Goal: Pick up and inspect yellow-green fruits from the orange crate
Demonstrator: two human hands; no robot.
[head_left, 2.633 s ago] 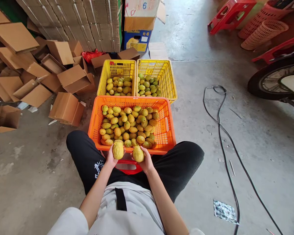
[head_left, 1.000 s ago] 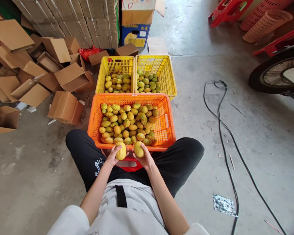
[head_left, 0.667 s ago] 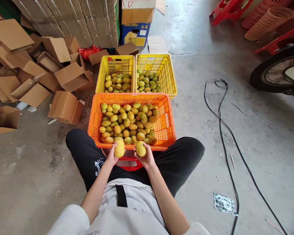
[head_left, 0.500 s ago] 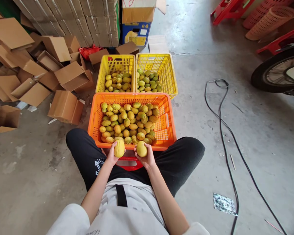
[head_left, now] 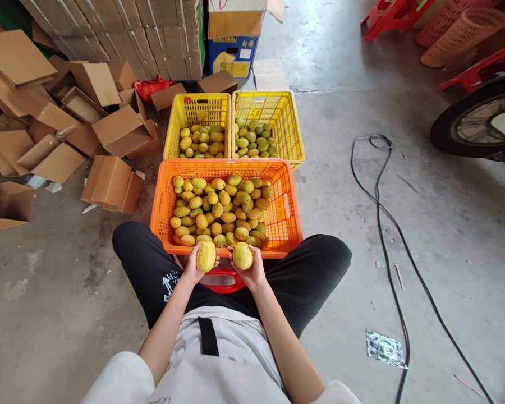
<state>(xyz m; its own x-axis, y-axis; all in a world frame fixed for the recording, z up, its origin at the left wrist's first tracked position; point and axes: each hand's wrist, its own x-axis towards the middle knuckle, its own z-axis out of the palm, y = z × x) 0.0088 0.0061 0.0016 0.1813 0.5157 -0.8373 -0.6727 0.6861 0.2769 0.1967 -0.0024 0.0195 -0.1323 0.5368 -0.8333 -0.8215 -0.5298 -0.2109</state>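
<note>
My left hand (head_left: 195, 266) holds a bumpy, oval yellow fruit (head_left: 206, 256) that looks like a lemon. A rounder, smoother yellow fruit (head_left: 243, 256) rests in the fingers of my right hand (head_left: 253, 269). Both hands are side by side over my lap, at the near rim of an orange crate (head_left: 292, 216). Inside that crate lie many yellow, orange and greenish oval fruits (head_left: 224, 197), heaped mostly to the left and middle. The undersides of the two held fruits are hidden by my palms.
Two yellow crates (head_left: 174, 120) with more fruit, greener in the right one (head_left: 292, 123), adjoin the orange crate's far side. Cardboard boxes (head_left: 122, 132) lie piled at left. A black cable (head_left: 379, 205) loops over the floor at right, near a wheel (head_left: 471, 123). Red stools (head_left: 393, 17) stand farther back.
Both fruits have turned slightly in my hands, the left one showing a different side. The crates and the fruit in them stay as they were.
</note>
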